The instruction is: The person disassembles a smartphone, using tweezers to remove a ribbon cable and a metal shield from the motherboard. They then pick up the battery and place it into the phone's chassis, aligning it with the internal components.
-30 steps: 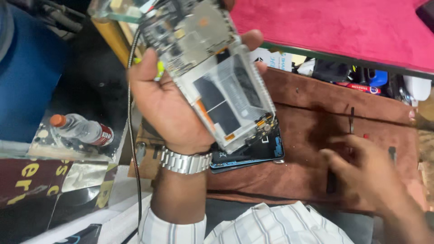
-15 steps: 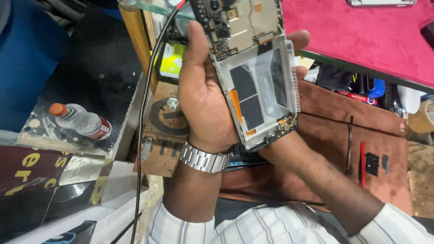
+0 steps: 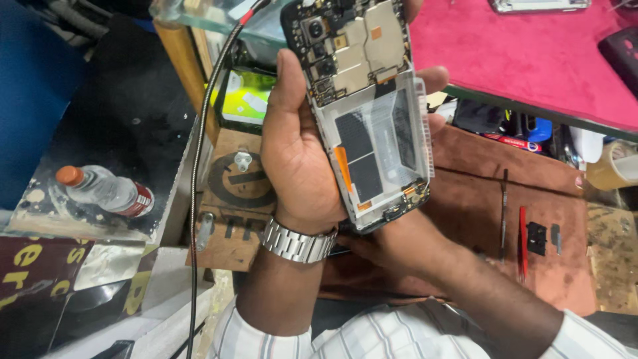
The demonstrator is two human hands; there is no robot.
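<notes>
My left hand point(image 3: 299, 159) grips an opened smartphone point(image 3: 372, 126) with its back cover off. The bare circuit board and camera modules sit at the top, and an empty battery bay with black and orange strips sits below. A metal wristwatch point(image 3: 297, 241) is on that wrist. My right hand point(image 3: 399, 249) reaches in from the lower right and sits under the phone's bottom end. Its fingers are hidden behind the phone and my left hand.
A brown work mat point(image 3: 565, 266) carries a thin dark tool point(image 3: 504, 213), a red tool point(image 3: 522, 239) and small black parts point(image 3: 535, 238). A pink cloth point(image 3: 531, 60) covers the raised counter. A plastic bottle point(image 3: 106, 191) lies at the left, a cable point(image 3: 196, 173) hangs down, and a tape roll point(image 3: 615, 169) is at the right.
My right hand has left the right side of the mat and gone under the phone. The left hand has raised the phone and turned it more upright.
</notes>
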